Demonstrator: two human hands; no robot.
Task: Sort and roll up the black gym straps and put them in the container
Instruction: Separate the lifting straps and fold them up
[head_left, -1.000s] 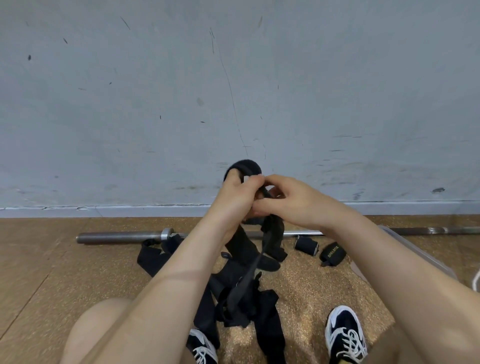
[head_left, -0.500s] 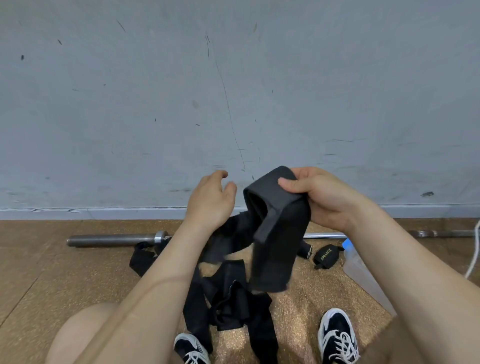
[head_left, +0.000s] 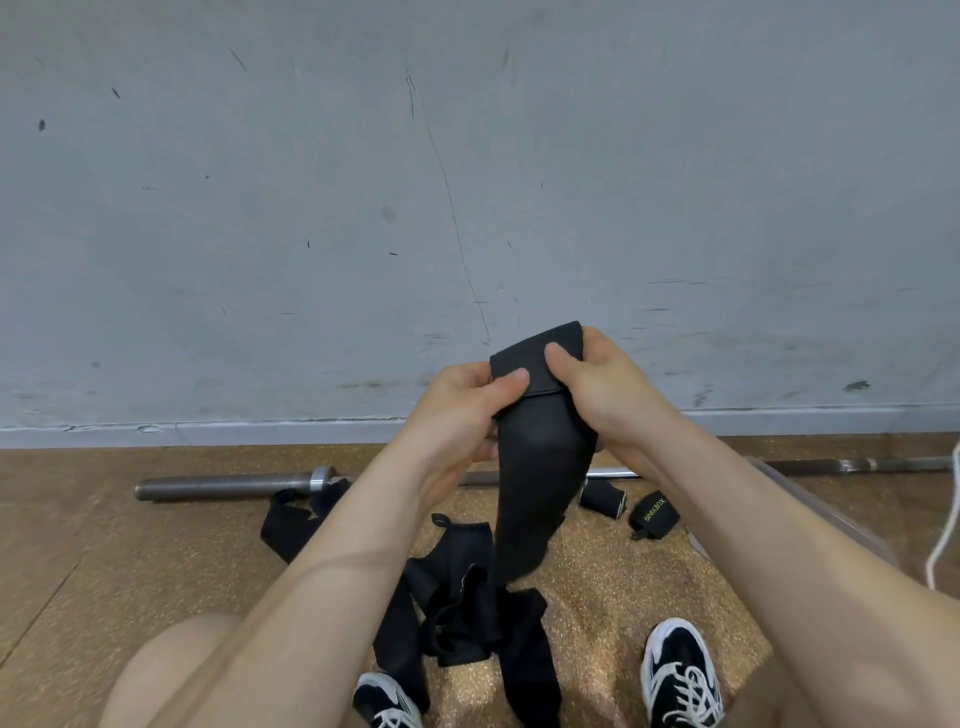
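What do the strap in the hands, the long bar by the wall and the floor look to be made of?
Held strap: matte black fabric, probably woven or neoprene-like; it hangs limp and folds at the top.
Barbell: metal, dull grey sleeve with a shinier collar.
Floor: speckled tan, probably cork or rubber granulate; grainy surface. Exact material unclear.

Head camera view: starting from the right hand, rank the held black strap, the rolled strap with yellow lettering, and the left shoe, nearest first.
1. Held black strap: pinched in the right hand.
2. Rolled strap with yellow lettering: on the floor just below that hand.
3. Left shoe: bottom edge, across the strap pile.
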